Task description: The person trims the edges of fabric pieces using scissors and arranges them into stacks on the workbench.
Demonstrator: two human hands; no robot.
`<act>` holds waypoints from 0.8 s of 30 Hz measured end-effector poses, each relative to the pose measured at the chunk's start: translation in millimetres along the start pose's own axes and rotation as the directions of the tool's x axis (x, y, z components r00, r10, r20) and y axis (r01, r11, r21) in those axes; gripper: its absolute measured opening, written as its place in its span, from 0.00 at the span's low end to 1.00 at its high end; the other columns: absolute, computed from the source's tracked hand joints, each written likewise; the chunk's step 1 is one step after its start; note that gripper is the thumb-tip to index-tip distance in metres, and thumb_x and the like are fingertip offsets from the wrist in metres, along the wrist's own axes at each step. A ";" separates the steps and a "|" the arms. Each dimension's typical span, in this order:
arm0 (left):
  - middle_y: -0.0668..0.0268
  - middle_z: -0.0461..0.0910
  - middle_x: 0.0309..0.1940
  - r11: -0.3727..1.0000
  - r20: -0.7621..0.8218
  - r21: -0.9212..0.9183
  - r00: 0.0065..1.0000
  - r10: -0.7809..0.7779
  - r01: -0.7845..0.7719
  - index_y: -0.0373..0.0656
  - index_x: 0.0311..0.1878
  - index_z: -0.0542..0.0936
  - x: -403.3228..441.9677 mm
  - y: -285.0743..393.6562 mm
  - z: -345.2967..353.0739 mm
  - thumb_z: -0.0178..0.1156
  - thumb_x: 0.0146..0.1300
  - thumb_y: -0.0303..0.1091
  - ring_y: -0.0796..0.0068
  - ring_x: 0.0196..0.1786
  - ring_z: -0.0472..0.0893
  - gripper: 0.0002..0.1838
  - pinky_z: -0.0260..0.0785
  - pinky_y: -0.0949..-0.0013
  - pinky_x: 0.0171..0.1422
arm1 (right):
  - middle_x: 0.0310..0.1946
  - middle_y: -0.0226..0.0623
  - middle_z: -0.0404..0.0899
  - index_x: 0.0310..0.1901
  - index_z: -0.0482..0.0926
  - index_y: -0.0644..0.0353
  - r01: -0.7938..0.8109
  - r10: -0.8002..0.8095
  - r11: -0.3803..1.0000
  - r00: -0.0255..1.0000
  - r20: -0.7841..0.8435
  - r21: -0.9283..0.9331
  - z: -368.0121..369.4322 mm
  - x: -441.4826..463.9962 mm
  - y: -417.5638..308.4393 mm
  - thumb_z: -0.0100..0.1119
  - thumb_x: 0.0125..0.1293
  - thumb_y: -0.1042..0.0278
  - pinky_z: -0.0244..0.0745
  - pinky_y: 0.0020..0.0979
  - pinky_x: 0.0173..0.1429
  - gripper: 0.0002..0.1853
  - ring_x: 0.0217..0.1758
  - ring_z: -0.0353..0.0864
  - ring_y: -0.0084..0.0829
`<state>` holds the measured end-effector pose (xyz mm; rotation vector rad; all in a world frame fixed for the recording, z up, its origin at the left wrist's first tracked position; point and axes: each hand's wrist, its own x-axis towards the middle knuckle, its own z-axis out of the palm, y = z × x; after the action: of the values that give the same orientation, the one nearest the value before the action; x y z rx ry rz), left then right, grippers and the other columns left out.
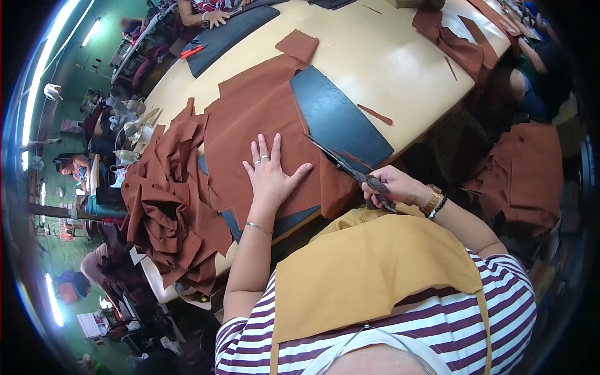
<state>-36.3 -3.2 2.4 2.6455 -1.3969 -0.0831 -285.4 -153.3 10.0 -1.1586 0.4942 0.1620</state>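
My left hand [273, 177] lies flat with fingers spread on a rust-brown cloth [250, 112] on the table. In my right hand [400, 187] is a pair of dark scissors [350, 167], gripped by the handles. Their blades point up and left, along the right edge of the brown cloth. A dark blue board [340, 112] lies partly under the cloth and shows at the right. Beside the blades lies a thin brown strip of cloth. My fingers hide part of the scissor handles.
Crumpled brown cloth [169, 200] is heaped at the left table edge. Red-handled scissors [192, 52] lie by a dark sheet at the far side, near another person's hand [216, 18]. More brown cloth [525, 169] is stacked at the right. Brown scraps [375, 114] lie on the cream table [406, 69].
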 end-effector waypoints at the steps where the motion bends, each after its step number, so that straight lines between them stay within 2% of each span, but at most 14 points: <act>1: 0.50 0.43 0.75 1.000 0.000 0.000 1.000 -0.005 0.005 0.52 0.74 0.55 -1.4 1.5 0.4 0.57 0.50 0.73 0.46 0.77 0.43 0.54 0.37 0.30 0.70 | 0.21 0.26 0.77 0.30 0.79 0.60 0.003 -0.003 1.000 1.000 -0.006 0.001 -0.1 -1.1 0.4 0.60 0.67 0.58 0.70 0.19 0.26 0.14 0.22 0.75 0.16; 6: 0.45 0.41 0.75 0.996 0.055 -0.019 0.995 -0.084 0.085 0.50 0.74 0.55 -8.4 10.1 -1.0 0.55 0.52 0.74 0.43 0.76 0.41 0.53 0.38 0.27 0.68 | 0.22 0.27 0.78 0.31 0.80 0.60 0.029 -0.028 0.998 0.999 0.018 -0.055 -7.0 -4.7 12.1 0.59 0.67 0.58 0.70 0.19 0.27 0.13 0.23 0.75 0.16; 8: 0.45 0.40 0.75 0.991 0.110 -0.071 0.988 -0.107 0.115 0.50 0.74 0.54 -7.9 11.5 -2.1 0.54 0.53 0.73 0.43 0.77 0.39 0.52 0.37 0.26 0.68 | 0.22 0.28 0.78 0.31 0.80 0.60 0.051 -0.050 0.999 0.999 -0.006 0.008 -3.8 -5.7 18.0 0.59 0.67 0.58 0.70 0.19 0.27 0.13 0.23 0.76 0.16; 11: 0.46 0.39 0.75 0.999 0.084 -0.034 0.996 0.004 -0.001 0.51 0.74 0.54 13.3 -4.9 -12.9 0.54 0.54 0.72 0.44 0.77 0.38 0.51 0.37 0.27 0.69 | 0.21 0.28 0.78 0.31 0.80 0.60 0.041 -0.041 0.998 0.999 -0.011 0.046 -5.6 -2.0 21.3 0.59 0.67 0.57 0.70 0.19 0.27 0.14 0.23 0.76 0.16; 12: 0.48 0.40 0.75 0.994 0.056 0.000 0.992 0.113 -0.113 0.53 0.74 0.54 22.5 -17.7 -10.2 0.55 0.53 0.72 0.45 0.77 0.39 0.51 0.37 0.29 0.70 | 0.21 0.28 0.78 0.30 0.80 0.60 0.032 -0.032 0.998 0.999 -0.005 0.048 -6.2 -0.7 19.8 0.59 0.67 0.57 0.70 0.19 0.27 0.14 0.23 0.76 0.16; 15: 0.51 0.42 0.76 0.969 0.116 0.011 0.962 0.245 -0.248 0.54 0.74 0.55 34.1 -31.9 -7.9 0.57 0.51 0.72 0.46 0.77 0.41 0.52 0.37 0.29 0.71 | 0.20 0.28 0.77 0.29 0.79 0.60 -0.021 0.019 0.994 1.000 0.013 0.111 -2.9 1.8 6.3 0.58 0.68 0.57 0.70 0.19 0.27 0.15 0.22 0.75 0.16; 16: 0.52 0.44 0.75 0.966 0.086 0.020 0.963 0.256 -0.259 0.55 0.74 0.55 33.9 -30.8 -6.5 0.58 0.48 0.73 0.47 0.77 0.43 0.53 0.37 0.29 0.70 | 0.19 0.27 0.76 0.27 0.78 0.59 -0.009 0.010 0.989 1.000 -0.006 0.145 -0.1 2.3 3.1 0.58 0.67 0.56 0.70 0.19 0.27 0.16 0.22 0.75 0.17; 22: 0.52 0.45 0.75 0.977 0.052 0.015 0.976 0.210 -0.211 0.54 0.74 0.56 22.3 -25.9 -1.4 0.58 0.48 0.73 0.48 0.77 0.43 0.53 0.36 0.30 0.71 | 0.20 0.28 0.76 0.27 0.78 0.60 0.007 -0.007 1.000 1.000 -0.018 0.027 -4.3 -6.0 7.2 0.59 0.67 0.56 0.70 0.20 0.27 0.17 0.23 0.76 0.18; 24: 0.52 0.45 0.75 0.981 0.031 0.015 0.980 0.194 -0.195 0.54 0.74 0.56 18.5 -23.8 1.3 0.58 0.48 0.74 0.48 0.77 0.43 0.54 0.36 0.30 0.71 | 0.20 0.28 0.76 0.27 0.78 0.60 0.031 -0.031 0.999 0.999 -0.013 0.045 -5.6 -5.0 16.2 0.59 0.67 0.55 0.71 0.20 0.27 0.17 0.22 0.76 0.18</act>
<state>-6.5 -5.3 -2.3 2.5153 -1.6648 -0.0880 -297.5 -151.2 -2.9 -1.1235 0.4883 0.1164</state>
